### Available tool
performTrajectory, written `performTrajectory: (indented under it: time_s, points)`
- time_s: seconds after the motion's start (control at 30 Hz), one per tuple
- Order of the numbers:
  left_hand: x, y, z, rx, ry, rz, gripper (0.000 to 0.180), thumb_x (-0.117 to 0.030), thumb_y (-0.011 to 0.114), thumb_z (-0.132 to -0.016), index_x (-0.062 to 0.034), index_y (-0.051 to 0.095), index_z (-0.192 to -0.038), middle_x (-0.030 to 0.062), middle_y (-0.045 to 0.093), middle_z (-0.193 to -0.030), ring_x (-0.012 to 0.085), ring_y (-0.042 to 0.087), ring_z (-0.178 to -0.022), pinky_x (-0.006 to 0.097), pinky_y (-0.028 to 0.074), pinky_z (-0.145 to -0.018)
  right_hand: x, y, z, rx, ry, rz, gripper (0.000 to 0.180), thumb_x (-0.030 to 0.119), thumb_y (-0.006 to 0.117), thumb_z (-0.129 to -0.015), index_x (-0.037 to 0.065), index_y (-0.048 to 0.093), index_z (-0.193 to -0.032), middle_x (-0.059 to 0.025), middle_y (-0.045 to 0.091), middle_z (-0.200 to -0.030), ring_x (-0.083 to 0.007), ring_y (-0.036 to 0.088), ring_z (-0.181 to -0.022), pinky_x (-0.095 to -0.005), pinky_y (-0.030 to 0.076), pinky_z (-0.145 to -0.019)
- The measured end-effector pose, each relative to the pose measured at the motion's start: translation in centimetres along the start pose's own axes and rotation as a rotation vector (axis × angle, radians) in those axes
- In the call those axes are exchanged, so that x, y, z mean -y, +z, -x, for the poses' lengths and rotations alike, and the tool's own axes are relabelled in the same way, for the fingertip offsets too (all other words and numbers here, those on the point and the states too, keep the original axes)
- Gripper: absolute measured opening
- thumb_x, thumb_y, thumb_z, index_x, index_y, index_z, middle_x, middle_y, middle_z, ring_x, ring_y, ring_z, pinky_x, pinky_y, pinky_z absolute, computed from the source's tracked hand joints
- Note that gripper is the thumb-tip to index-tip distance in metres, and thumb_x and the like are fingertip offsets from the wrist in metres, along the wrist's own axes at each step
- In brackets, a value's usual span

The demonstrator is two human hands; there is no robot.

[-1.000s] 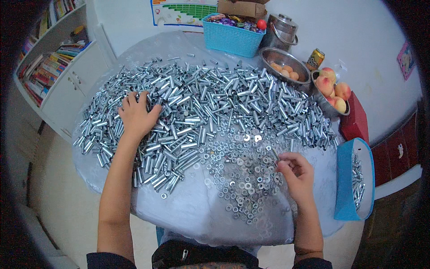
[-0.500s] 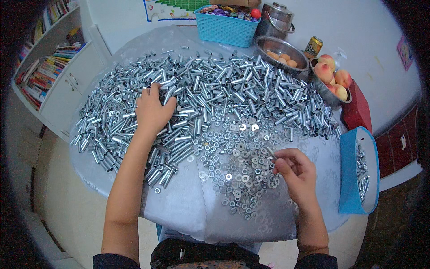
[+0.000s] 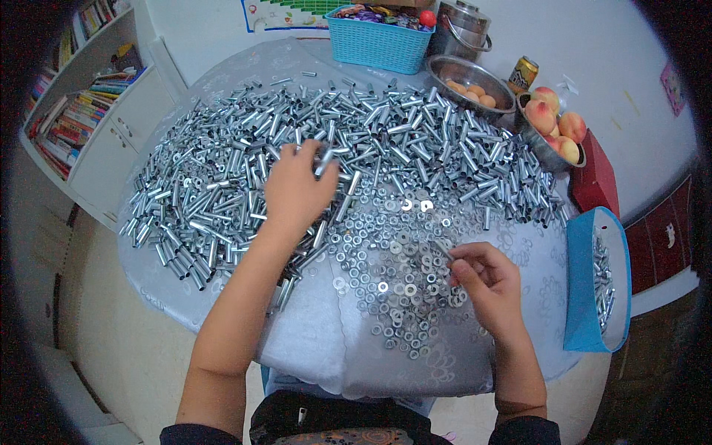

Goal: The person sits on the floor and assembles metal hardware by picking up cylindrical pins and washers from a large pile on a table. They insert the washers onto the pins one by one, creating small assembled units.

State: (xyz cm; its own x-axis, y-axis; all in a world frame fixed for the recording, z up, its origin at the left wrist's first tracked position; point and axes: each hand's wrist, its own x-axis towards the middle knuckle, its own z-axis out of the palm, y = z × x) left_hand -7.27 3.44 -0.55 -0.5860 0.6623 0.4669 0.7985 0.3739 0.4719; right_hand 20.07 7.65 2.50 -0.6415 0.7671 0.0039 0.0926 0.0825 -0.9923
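Head view, looking straight down on a round table (image 3: 311, 348) under a pale patterned cloth. Nearest the body, two bare forearms coming up from the bottom edge.

Right hand (image 3: 486, 285) low on the right, sitting at the edge of the washers (image 3: 400, 285). Fingers curled in, thumb and forefinger pinched together on something tiny and shiny at the tips, too small to say for sure whether a washer or a tube end. Washers spread flat in a loose patch mid-table, just left of that hand and touching it.

Left hand (image 3: 297, 189) further up, reaching into the tubes (image 3: 222, 200). Fingers bunched and bent down, gripping one short tube (image 3: 323, 162) that pokes out tilted above the knuckles. Palm down, resting on the pile.

Tubes everywhere beyond that: a wide band of short silver pieces covering the far half of the table from left rim to right, lying every which way, meeting the washers along the near edge.

Off to the right, just beside the table, a blue bin (image 3: 586, 297) with a few more silver pieces inside. Next to it a red box (image 3: 597, 178).

Far edge of the table: a steel bowl (image 3: 463, 74) with small orange-ish fruit, another bowl of peaches (image 3: 556, 126) right of it, a can (image 3: 523, 73) between the two, a steel pot (image 3: 463, 22) and a teal basket (image 3: 378, 41) behind.

Far left, a white bookshelf (image 3: 81, 111) full of books, well apart from the table.
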Motion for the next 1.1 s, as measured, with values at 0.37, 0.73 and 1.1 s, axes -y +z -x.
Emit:
performTrajectory:
  time_s: [0.37,0.73,1.1]
  points:
    - [-1.7,1.1,0.9,0.058,0.190,0.090,0.026,-0.023,0.060,-0.072,-0.0076,0.058,-0.093,0.0114,0.055,-0.088,0.0296,0.054,-0.079,0.039,0.043,-0.069,-1.9,0.2,-0.3,0.001,-0.081,0.154,0.016,0.010,0.059,-0.080,0.004,0.059,-0.095,-0.0057,0.060,-0.085,-0.0109,0.056,-0.074,-0.0247,0.045,-0.068]
    - [-3.9,-1.9,1.9,0.038,0.458,0.188,0.022,-0.016,0.057,-0.077,-0.0082,0.058,-0.098,0.0098,0.056,-0.099,0.0302,0.044,-0.105,0.041,0.030,-0.093,-1.8,1.1,0.2,0.030,-0.169,0.209,0.019,-0.002,0.062,-0.074,0.001,0.058,-0.092,-0.0071,0.057,-0.088,-0.0133,0.057,-0.081,-0.0246,0.047,-0.071]
    - [-3.3,-5.2,3.6,0.513,0.526,0.116,0.014,-0.018,0.058,-0.072,-0.0064,0.060,-0.079,0.0108,0.055,-0.071,0.0291,0.054,-0.071,0.039,0.042,-0.061,-2.2,0.8,-0.1,0.006,-0.392,0.435,0.023,0.000,0.064,-0.070,0.005,0.059,-0.092,-0.0089,0.058,-0.092,-0.0202,0.059,-0.083,-0.0285,0.048,-0.073]
